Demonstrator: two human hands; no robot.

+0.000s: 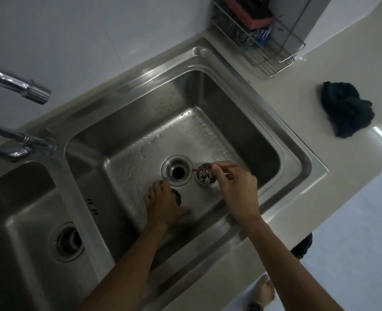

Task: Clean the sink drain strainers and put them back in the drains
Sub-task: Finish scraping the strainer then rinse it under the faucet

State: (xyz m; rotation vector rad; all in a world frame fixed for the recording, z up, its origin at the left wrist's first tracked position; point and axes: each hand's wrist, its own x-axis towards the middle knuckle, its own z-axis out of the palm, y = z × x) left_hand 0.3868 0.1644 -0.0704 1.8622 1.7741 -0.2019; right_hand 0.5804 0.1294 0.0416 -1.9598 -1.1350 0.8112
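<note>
A double steel sink fills the view. In the right basin (208, 131) the drain (176, 170) stands open, with no strainer in it. Just right of the drain a small round strainer (204, 177) sits on the basin floor, holding bits of food debris. My right hand (235, 187) grips a thin red stick (227, 167) whose tip lies across that strainer. My left hand (162, 203) rests on a second strainer (177, 197) below the drain, covering most of it; whether it grips it is unclear. The left basin's drain (68, 242) is also visible.
Two faucet spouts (26, 88) reach in from the left. A wire rack (259, 39) with sponges and scrubbers hangs at the back right. A dark crumpled cloth (344, 108) lies on the counter (320, 198). A foot shows on the floor below.
</note>
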